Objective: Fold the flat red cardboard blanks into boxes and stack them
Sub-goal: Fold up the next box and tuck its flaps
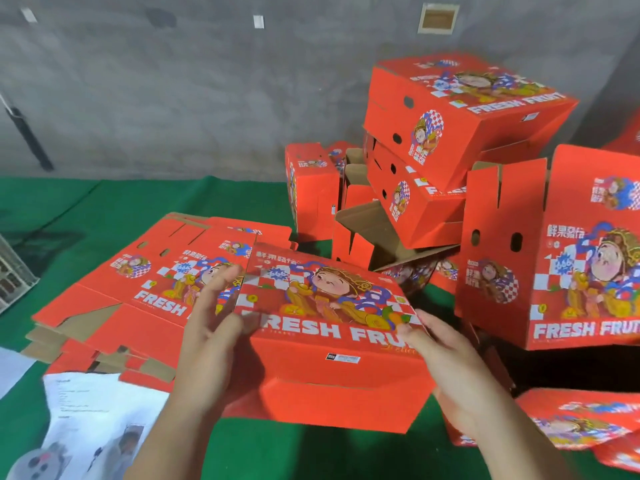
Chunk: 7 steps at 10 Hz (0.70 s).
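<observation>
held box: red cardboard box point(325, 344), printed top face tilted toward camera, "FRESH FRUIT" lettering readable, lifted above the green table cover point(104, 209), centre of view.
left hand: left hand point(211, 317) on the box's left edge, fingers mostly straight and spread, tips up against the side panel; thumb curled onto the front corner. Looks like a grip on the edge.
right hand: right hand point(446, 362) on the box's right front corner, thumb on the printed top, fingers wrapped under and out of sight.
flat blanks: stack of flat blanks point(138, 289) lying on the cover just left of the box, partly behind the left hand, brown undersides showing at the edges.
more blanks: second batch of blanks point(581, 424) at lower right, flat, near the right forearm.
folded pile: folded boxes point(450, 133) heaped behind the held box, tilted at odd angles, some flaps open, against the grey wall point(173, 81).
big box: large box point(561, 265) right of the heap, upright, printed face toward camera.
paper: white printed sheets point(90, 420) at lower left on the cover, text too blurred to read.
</observation>
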Each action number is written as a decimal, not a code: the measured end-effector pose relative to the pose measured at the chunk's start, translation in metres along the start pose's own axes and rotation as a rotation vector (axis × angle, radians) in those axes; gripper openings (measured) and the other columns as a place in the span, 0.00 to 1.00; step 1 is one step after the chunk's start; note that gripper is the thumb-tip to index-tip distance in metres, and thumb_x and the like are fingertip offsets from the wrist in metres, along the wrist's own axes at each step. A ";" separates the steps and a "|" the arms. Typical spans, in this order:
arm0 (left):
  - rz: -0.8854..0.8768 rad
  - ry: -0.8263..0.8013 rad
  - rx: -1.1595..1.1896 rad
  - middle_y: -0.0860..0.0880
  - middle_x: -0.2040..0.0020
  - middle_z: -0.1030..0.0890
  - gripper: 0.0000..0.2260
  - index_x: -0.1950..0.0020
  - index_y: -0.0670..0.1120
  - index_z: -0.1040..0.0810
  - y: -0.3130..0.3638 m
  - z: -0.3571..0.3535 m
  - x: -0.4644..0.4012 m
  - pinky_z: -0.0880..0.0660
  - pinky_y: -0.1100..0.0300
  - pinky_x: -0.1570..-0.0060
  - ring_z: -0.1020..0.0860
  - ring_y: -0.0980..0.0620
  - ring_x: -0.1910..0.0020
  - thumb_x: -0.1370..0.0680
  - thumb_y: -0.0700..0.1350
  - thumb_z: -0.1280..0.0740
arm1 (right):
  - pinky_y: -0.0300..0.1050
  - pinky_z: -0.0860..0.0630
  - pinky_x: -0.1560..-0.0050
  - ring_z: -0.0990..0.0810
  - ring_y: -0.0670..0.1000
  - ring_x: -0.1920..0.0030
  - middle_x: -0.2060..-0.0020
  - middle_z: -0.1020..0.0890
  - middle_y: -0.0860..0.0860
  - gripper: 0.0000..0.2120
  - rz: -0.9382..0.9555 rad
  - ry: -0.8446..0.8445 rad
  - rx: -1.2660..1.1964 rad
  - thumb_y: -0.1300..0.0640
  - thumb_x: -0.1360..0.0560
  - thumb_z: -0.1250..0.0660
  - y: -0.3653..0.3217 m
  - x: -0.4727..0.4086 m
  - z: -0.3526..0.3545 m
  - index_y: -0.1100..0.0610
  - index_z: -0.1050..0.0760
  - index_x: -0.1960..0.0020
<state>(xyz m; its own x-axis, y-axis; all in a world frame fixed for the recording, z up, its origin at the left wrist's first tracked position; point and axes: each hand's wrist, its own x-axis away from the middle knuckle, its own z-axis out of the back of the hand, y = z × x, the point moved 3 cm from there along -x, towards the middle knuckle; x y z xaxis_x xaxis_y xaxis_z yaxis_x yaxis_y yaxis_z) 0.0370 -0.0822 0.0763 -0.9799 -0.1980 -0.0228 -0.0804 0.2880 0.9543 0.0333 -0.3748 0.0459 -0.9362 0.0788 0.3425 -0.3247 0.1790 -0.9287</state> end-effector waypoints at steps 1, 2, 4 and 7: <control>0.090 0.018 -0.213 0.45 0.29 0.23 0.24 0.26 0.49 0.28 -0.001 0.035 -0.014 0.21 0.62 0.40 0.17 0.57 0.40 0.18 0.29 0.41 | 0.52 0.17 0.49 0.13 0.52 0.47 0.46 0.12 0.49 0.15 0.148 -0.008 0.057 0.55 0.22 0.27 -0.002 0.000 -0.016 0.41 0.21 0.37; 0.183 0.033 0.020 0.37 0.71 0.18 0.09 0.40 0.25 0.28 0.008 0.061 -0.024 0.23 0.74 0.59 0.18 0.69 0.66 0.16 0.31 0.39 | 0.45 0.16 0.51 0.13 0.48 0.47 0.46 0.13 0.44 0.16 0.279 -0.039 0.139 0.55 0.21 0.28 -0.017 -0.003 -0.035 0.37 0.20 0.39; 0.368 0.050 -0.208 0.49 0.84 0.27 0.11 0.57 0.39 0.27 0.001 0.047 -0.043 0.28 0.70 0.78 0.25 0.63 0.82 0.15 0.36 0.39 | 0.58 0.20 0.37 0.15 0.46 0.44 0.44 0.14 0.42 0.17 0.392 0.002 0.235 0.55 0.23 0.26 -0.053 -0.040 -0.051 0.36 0.22 0.40; 0.073 0.445 0.198 0.49 0.30 0.22 0.21 0.28 0.55 0.27 -0.019 -0.005 -0.057 0.18 0.57 0.55 0.15 0.54 0.50 0.19 0.40 0.29 | 0.54 0.44 0.20 0.49 0.41 0.21 0.17 0.55 0.46 0.62 0.389 -0.004 0.301 0.27 0.40 0.25 0.000 -0.035 -0.134 0.27 0.67 0.23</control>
<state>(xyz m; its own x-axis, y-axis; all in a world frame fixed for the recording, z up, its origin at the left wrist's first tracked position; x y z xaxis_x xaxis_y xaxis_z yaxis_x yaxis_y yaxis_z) 0.0950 -0.0809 0.0613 -0.8149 -0.5392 0.2124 -0.0901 0.4799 0.8727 0.0844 -0.2462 0.0530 -0.9961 0.0795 -0.0377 0.0250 -0.1547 -0.9876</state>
